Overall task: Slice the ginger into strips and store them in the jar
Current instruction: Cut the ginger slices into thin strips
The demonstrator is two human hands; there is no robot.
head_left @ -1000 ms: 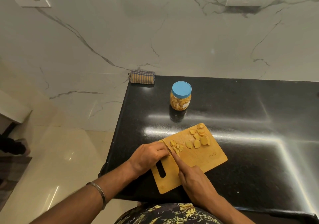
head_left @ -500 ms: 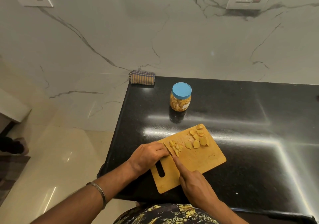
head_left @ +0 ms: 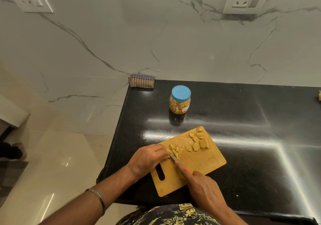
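Ginger strips [head_left: 175,150] lie mid-frame, just right of the left hand [head_left: 147,158], whose curled fingertips pin a piece; the right hand [head_left: 204,188] grips the knife [head_left: 174,158].

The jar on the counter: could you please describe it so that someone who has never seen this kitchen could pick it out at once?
Start at the black counter below the marble wall. Beyond the far corner of the wooden cutting board, standing alone and upright, is the jar. It is small and clear, filled with yellowish pieces, and its round blue lid is the only blue thing there; the folded checked cloth lies farther back at the counter's corner.

Bare black counter [head_left: 260,138] right of cutting board [head_left: 199,165]; lidded jar [head_left: 180,99] behind.
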